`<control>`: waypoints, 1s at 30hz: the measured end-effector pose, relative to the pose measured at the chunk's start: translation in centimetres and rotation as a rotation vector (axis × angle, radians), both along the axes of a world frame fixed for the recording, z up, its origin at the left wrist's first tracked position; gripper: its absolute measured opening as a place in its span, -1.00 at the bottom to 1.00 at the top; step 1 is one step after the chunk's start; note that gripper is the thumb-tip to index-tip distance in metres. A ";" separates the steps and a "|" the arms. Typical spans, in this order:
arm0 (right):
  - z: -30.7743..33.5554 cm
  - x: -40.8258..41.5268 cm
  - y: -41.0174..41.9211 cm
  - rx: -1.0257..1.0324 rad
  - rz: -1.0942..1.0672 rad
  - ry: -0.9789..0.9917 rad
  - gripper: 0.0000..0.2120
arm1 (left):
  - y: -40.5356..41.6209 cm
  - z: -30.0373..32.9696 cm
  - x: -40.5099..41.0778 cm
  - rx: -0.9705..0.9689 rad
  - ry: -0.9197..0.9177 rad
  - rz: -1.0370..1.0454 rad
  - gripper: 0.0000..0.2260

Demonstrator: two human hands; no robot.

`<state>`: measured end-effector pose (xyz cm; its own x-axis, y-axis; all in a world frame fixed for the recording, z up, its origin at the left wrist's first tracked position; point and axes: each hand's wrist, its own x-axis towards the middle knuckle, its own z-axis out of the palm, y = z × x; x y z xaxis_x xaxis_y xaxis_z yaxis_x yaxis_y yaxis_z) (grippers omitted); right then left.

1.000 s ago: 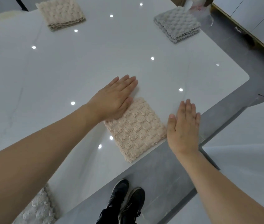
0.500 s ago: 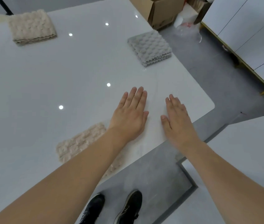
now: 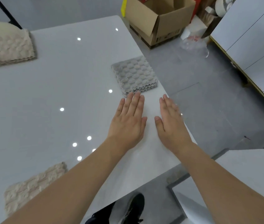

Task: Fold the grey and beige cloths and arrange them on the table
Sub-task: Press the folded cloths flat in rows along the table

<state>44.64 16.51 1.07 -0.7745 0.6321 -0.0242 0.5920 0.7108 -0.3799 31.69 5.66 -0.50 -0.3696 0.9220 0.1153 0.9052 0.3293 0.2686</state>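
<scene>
both flat, fingers straight, holding nothing: left hand (image 3: 129, 125) and right hand (image 3: 171, 125) over the table (image 3: 55, 88), near grey cloth (image 3: 135, 75).

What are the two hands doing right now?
Left hand: open, fingers straight, holding nothing, just short of the grey cloth.
Right hand: open, holding nothing.

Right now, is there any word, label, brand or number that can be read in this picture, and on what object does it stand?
None can be read.
Cardboard box: dark marks low on its side, too blurred to read.
Grey cloth, both beige cloths, and table: no print visible.
Black shoe: no legible brand.
</scene>
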 end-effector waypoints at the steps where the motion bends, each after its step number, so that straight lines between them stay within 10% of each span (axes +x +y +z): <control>1: 0.1 -0.5 0.9 -0.001 0.029 0.005 -0.43 | 0.7 0.1 -0.2 -0.002 -0.002 0.025 -0.45; 30: -1.2 -20.4 14.8 0.039 0.825 -0.016 -0.45 | 8.3 -1.8 -8.3 0.005 -0.140 0.765 -0.44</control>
<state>24.26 31.34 -0.18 -0.9899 -0.1387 -0.0290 -0.1206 0.9320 -0.3418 23.39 13.99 -2.28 -0.9143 0.4043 0.0244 0.3844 0.8473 0.3664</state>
